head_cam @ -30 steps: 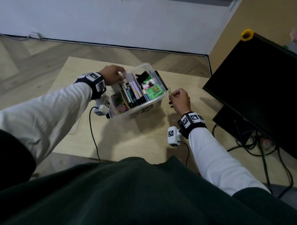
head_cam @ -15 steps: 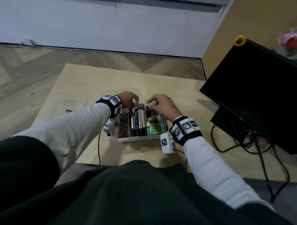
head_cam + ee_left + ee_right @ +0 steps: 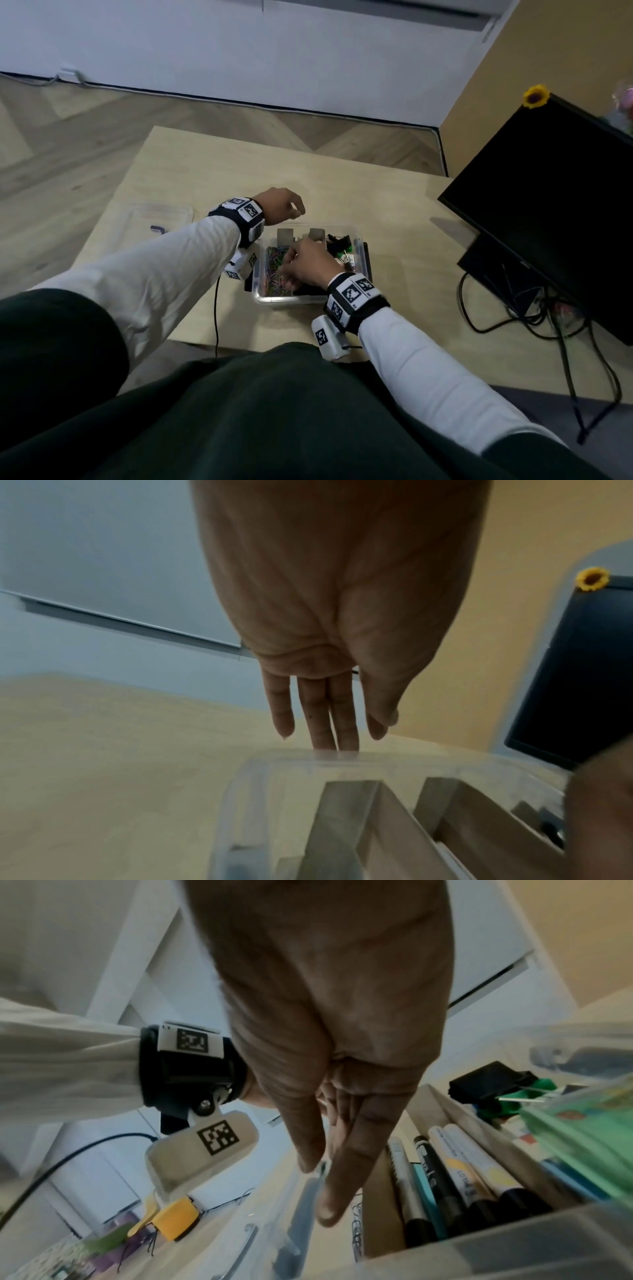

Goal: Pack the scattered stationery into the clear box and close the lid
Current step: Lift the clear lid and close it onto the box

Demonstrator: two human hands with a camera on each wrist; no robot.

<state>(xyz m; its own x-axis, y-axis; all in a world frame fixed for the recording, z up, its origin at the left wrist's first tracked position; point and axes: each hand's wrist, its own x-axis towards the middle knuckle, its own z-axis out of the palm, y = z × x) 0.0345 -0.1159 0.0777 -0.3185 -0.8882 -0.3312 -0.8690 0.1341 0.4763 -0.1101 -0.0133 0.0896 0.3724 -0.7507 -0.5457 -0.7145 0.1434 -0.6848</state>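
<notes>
The clear box point(image 3: 310, 299) stands open near the table's front edge, packed with pens point(image 3: 462, 1177), black binder clips point(image 3: 486, 1085), a green pack point(image 3: 582, 1139) and coloured paper clips point(image 3: 274, 270). My left hand point(image 3: 284, 207) is at the box's far left corner; its straight fingers point(image 3: 322, 723) hang just behind the far rim point(image 3: 342, 758). Over the paper clip compartment, my right hand point(image 3: 305, 263) pinches a small paper clip point(image 3: 321, 1168) between thumb and forefinger. The clear lid point(image 3: 157, 219) lies flat at the table's left.
A black monitor point(image 3: 548, 188) with a small sunflower point(image 3: 535, 96) on its corner fills the right side, with cables point(image 3: 513, 308) trailing over the table below it. Cardboard dividers point(image 3: 359, 818) split the box. Bare tabletop point(image 3: 239, 164) lies beyond the box.
My right hand carried the green paper clip from the table right of the box to above the clip compartment. The left hand stayed at the box's far left corner.
</notes>
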